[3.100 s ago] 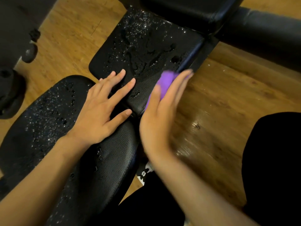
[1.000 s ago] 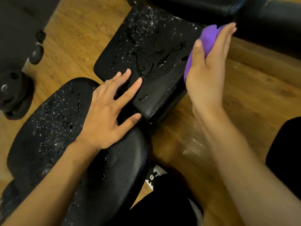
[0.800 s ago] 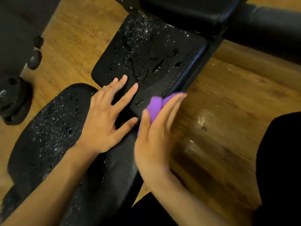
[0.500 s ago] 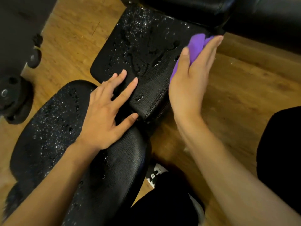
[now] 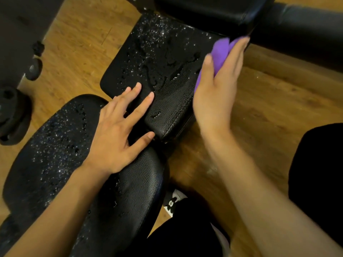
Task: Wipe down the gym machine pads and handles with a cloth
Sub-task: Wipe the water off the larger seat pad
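Observation:
Two black padded seats of a gym machine lie below me, both beaded with water drops. The far rectangular pad [image 5: 159, 58] has a purple cloth [image 5: 220, 52] pressed against its right side edge by my right hand [image 5: 217, 89], fingers straight along the cloth and thumb over it. My left hand [image 5: 118, 134] rests flat with spread fingers across the gap between that pad and the near rounded pad [image 5: 55, 149]. Most of the cloth is hidden behind my right palm.
A black back pad [image 5: 204, 10] and a dark padded roller [image 5: 300, 28] sit at the top. Machine feet and a knob [image 5: 34, 68] stand at the left on the wooden floor [image 5: 278, 112]. My dark-clothed knee [image 5: 319, 173] is at the right.
My right hand has been sliding the cloth back and forth along the far pad's right edge; since half a second ago it stays near the far end. My left hand has not moved.

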Demonstrator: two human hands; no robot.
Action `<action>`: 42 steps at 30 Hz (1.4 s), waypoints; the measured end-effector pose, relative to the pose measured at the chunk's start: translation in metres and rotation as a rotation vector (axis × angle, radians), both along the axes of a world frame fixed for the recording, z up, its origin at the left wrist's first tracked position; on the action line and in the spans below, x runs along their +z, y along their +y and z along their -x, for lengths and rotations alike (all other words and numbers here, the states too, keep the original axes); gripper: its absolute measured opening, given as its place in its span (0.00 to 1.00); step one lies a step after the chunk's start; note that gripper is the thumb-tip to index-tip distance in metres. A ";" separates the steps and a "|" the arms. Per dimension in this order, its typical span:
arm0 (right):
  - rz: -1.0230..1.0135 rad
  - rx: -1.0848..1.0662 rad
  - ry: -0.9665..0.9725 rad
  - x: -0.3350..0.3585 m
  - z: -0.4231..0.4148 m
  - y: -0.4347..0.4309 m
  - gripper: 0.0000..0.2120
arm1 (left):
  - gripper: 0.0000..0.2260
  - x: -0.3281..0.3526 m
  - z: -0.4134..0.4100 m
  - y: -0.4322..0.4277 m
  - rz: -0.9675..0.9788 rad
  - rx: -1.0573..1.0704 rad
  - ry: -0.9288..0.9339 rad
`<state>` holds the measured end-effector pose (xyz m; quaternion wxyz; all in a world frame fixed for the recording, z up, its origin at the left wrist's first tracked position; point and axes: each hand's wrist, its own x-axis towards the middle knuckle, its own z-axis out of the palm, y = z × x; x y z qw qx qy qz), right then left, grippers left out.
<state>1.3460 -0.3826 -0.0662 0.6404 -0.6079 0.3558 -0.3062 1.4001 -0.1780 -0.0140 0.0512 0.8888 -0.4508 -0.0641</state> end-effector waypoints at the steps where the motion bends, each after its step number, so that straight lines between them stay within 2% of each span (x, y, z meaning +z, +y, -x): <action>1: 0.027 -0.002 -0.005 -0.001 0.009 0.020 0.33 | 0.34 0.000 0.000 0.000 0.002 0.002 -0.001; 5: -0.007 0.088 -0.001 0.003 0.048 0.110 0.35 | 0.33 0.001 0.001 0.001 0.000 0.004 -0.001; 10: 0.016 -0.112 0.017 0.002 0.000 0.031 0.33 | 0.32 0.000 0.003 0.002 0.010 0.005 0.001; 13: 0.016 -0.120 0.038 0.001 -0.007 0.007 0.32 | 0.32 0.000 0.003 0.003 0.007 0.001 0.002; 16: 0.044 -0.066 0.005 -0.002 0.019 0.057 0.32 | 0.33 0.000 0.002 0.002 -0.006 0.012 -0.001; 19: -0.040 0.041 0.018 0.002 0.041 0.108 0.35 | 0.33 0.000 0.002 0.002 -0.008 0.020 0.005; 21: -0.059 0.010 0.021 0.003 0.027 0.089 0.36 | 0.33 0.000 0.002 0.001 -0.004 0.025 0.010; 25: -0.078 -0.057 0.034 -0.004 -0.012 -0.002 0.34 | 0.34 0.000 0.001 0.001 -0.023 0.026 -0.005; 27: -0.049 -0.071 0.041 -0.004 -0.013 -0.012 0.32 | 0.34 0.001 -0.001 0.000 -0.047 0.018 -0.008; 30: 0.036 -0.102 0.009 -0.001 0.013 0.049 0.32 | 0.35 0.003 -0.003 -0.002 -0.051 0.021 0.003; 33: -0.037 0.019 0.013 0.008 0.040 0.111 0.35 | 0.35 0.003 -0.002 -0.001 -0.045 0.026 0.007; 39: -0.054 -0.022 0.089 -0.006 -0.010 -0.020 0.33 | 0.34 0.001 -0.001 -0.001 -0.028 0.024 0.007; 42: 0.014 -0.082 0.048 -0.005 0.003 0.014 0.32 | 0.34 0.002 -0.003 -0.002 -0.024 0.024 0.005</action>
